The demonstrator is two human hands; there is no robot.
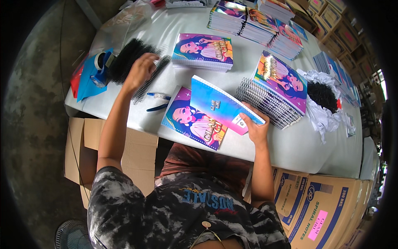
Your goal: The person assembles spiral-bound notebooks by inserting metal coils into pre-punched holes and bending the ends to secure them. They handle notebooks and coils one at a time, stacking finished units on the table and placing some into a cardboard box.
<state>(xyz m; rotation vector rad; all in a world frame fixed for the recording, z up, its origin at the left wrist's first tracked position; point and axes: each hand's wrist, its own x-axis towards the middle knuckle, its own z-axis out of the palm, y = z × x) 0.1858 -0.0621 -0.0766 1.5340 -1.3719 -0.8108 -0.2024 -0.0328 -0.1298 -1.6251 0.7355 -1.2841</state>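
Observation:
My right hand [258, 125] grips the lower right end of an unbound notebook [213, 101], with thumb on top. Its blue-and-pink cover faces up, and a row of punched holes runs along its long upper edge. Partly under it lies a purple illustrated cover [186, 116], also punched along its edges. Over at the left, my left hand [143, 69] is at a heap of black spiral binding coils [130, 58], its fingers curled together at the coils' right side. The exact pinch is hard to make out. Blue-handled pliers [158, 103] lie between the coils and the cover.
A notebook stack [203, 52] stands beyond my hands. At right, a stack with coiled edges [273, 95] sits beside crumpled paper holding more black coils [322, 96]. More stacks [253, 25] line the back. A tape dispenser [99, 70] is far left; cardboard boxes [323, 207] stand below the table.

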